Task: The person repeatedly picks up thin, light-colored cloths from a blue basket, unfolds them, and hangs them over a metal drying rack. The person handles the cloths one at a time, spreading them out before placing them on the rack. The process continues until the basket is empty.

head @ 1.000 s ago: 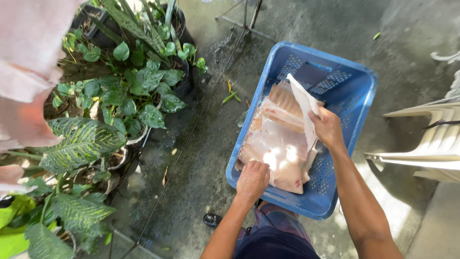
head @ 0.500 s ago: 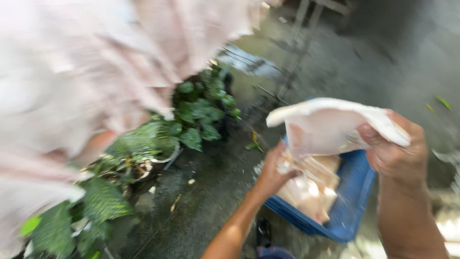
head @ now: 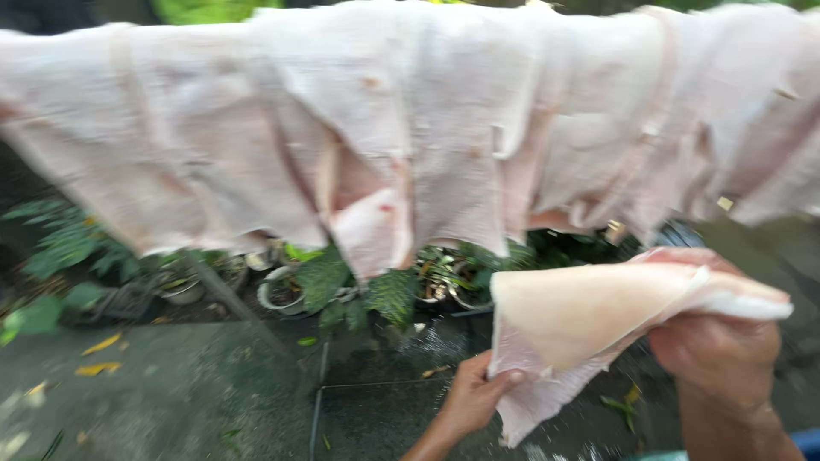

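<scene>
My right hand [head: 716,348] grips the upper right corner of a pale pinkish sheet [head: 589,324], limp and slightly folded. My left hand [head: 475,394] pinches the lower left edge of the same sheet. The sheet is held up in front of me, just below a long row of similar pale pink sheets [head: 410,128] draped side by side across the top of the view. The line or rail bearing them is hidden under them.
Potted green plants [head: 359,290] stand on the ground behind the hanging row. The wet concrete floor [head: 171,393] has yellow fallen leaves [head: 101,345] on it. A thin metal frame [head: 318,401] rises from the floor. A strip of blue [head: 807,442] shows at the bottom right corner.
My view has swung up from the blue basket to the hanging row. Both hands lifted one sheet out of the basket and now hold it spread near the row.
</scene>
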